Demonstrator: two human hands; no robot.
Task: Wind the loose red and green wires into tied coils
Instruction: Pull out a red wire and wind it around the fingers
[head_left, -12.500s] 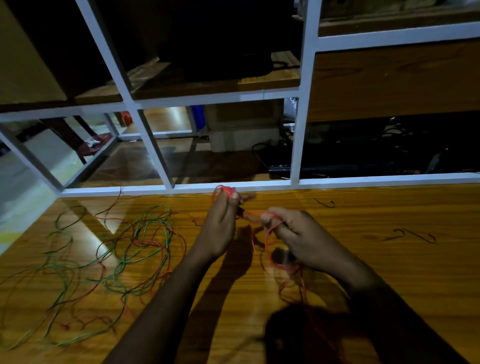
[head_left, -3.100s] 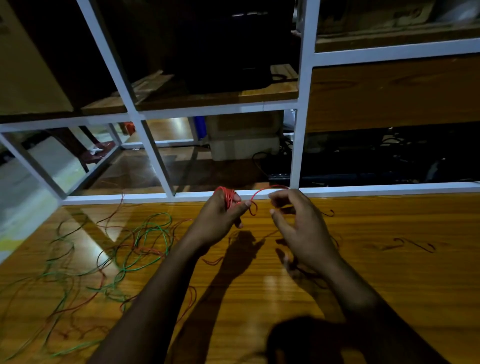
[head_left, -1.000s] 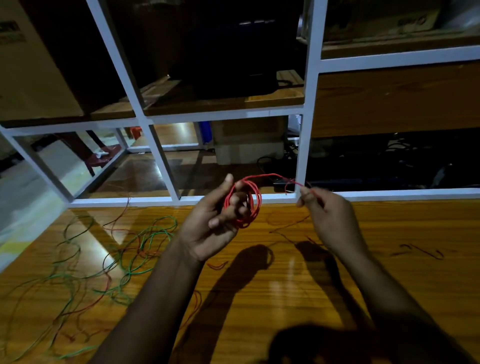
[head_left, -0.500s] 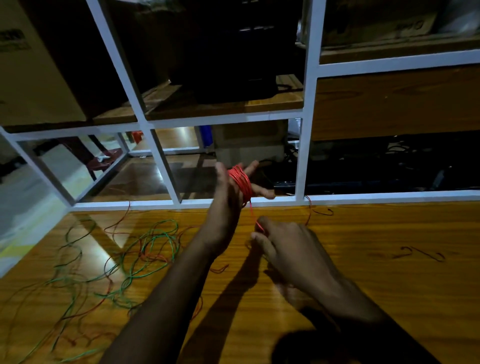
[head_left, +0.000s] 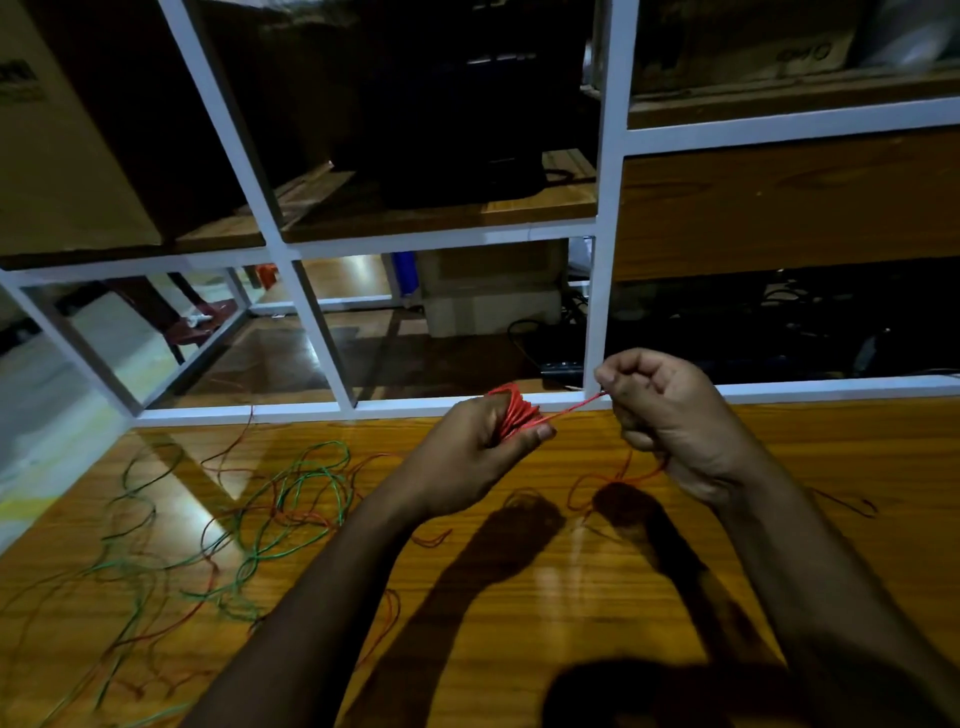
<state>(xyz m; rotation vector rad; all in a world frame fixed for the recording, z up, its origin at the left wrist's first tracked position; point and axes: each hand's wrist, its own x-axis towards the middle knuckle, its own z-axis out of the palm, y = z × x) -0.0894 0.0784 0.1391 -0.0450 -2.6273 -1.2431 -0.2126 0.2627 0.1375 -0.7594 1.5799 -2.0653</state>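
While the left hand (head_left: 483, 447) gripped a nearly wound red coil (head_left: 514, 415), the right hand (head_left: 670, 415) pinched its taut tail; green and red wires (head_left: 291, 499) lay loose on the tabletop (head_left: 779, 519) at left.

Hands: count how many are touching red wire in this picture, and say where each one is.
2. The left hand grips the red coil at centre; the right hand pinches the taut red strand just right of it.
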